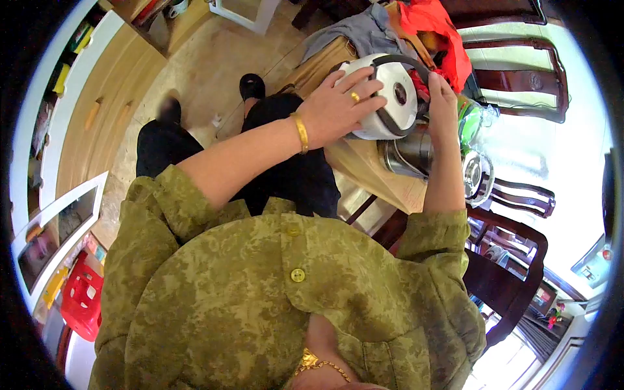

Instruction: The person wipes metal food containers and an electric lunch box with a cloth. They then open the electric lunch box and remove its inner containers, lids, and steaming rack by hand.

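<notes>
A white rounded appliance [403,116], which looks like a rice cooker, stands tilted at the table's edge in front of me. It has a dark curved handle [395,59] and a round brown vent on top. Across its near side lies my left hand [343,104], fingers spread and stretched over the white shell. My right hand [444,107] is closed around the end of the handle on the other side. Just below the cooker is a shiny metal pot [409,155], partly hidden by the cooker and my right forearm.
Red cloth [442,32] and grey cloth [354,36] lie at the table's far end. Beyond my right wrist are a green-and-clear plastic package [469,123] and a glass lid [476,172]. Dark wooden chairs [520,81] line the right; wooden drawers [97,110] and a red basket [83,298] are left.
</notes>
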`<action>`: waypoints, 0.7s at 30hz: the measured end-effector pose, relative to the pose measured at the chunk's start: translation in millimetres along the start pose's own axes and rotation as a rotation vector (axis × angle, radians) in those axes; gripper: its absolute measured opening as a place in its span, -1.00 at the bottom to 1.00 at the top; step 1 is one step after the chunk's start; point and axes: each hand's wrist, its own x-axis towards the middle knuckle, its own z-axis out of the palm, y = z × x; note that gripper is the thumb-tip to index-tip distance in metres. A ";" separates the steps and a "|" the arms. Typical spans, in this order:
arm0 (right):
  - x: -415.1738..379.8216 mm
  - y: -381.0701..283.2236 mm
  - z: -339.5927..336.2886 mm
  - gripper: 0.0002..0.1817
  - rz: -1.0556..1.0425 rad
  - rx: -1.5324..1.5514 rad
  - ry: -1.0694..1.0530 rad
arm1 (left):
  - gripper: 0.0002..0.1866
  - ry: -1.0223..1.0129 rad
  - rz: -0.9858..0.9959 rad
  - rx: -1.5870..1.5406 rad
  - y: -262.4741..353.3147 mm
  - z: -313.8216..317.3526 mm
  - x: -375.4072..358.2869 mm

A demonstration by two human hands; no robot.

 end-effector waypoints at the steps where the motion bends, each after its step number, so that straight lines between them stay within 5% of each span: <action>1: 3.2 -1.5 2.9 -0.68 0.028 -0.004 -0.016 | -0.31 -0.004 0.004 0.000 -1.8 2.1 -3.7; 3: 14.6 10.7 3.4 -0.65 0.080 -0.272 -0.040 | -0.30 0.102 0.012 -0.059 -2.9 5.7 -11.1; 6: 20.8 31.2 7.7 -0.62 0.070 -0.212 -0.058 | -0.28 0.123 0.005 -0.070 -6.0 8.6 -15.9; 10: -14.3 0.8 4.7 -0.31 0.166 -0.110 -0.205 | -0.27 0.161 0.000 -0.081 -5.0 7.5 -17.9; 21: -11.6 12.0 5.3 -0.15 0.278 0.104 -0.248 | -0.40 0.186 0.008 -0.114 -6.8 16.8 -22.6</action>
